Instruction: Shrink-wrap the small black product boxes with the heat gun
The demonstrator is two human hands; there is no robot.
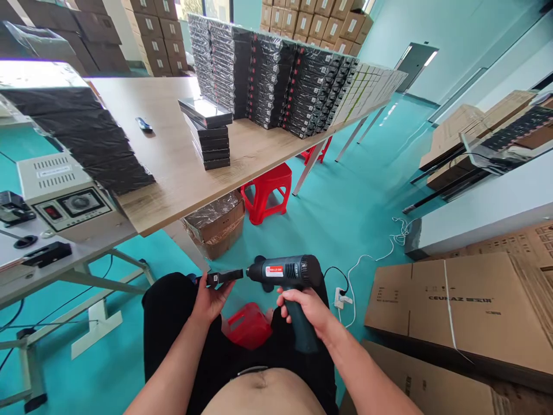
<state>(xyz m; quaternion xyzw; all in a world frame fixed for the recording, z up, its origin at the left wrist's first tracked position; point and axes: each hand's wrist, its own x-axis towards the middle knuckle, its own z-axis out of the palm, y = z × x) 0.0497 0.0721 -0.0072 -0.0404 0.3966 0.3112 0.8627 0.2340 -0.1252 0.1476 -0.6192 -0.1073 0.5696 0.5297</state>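
My left hand grips a flat black box from below, its thin side facing me and a small white label on it. Fingers of my right hand wrap round the handle of a dark heat gun with a red-and-white label. The gun's nozzle points left, close to the box's right end, with a small gap between them. Both are held over my lap. A short stack of similar black boxes stands on the wooden table ahead, with a shiny one lying askew on top.
Tall rows of wrapped black boxes line the table, with a leaning stack at its left. A control unit sits on the left bench. Red stool, white power strip with cable, and large cartons stand around.
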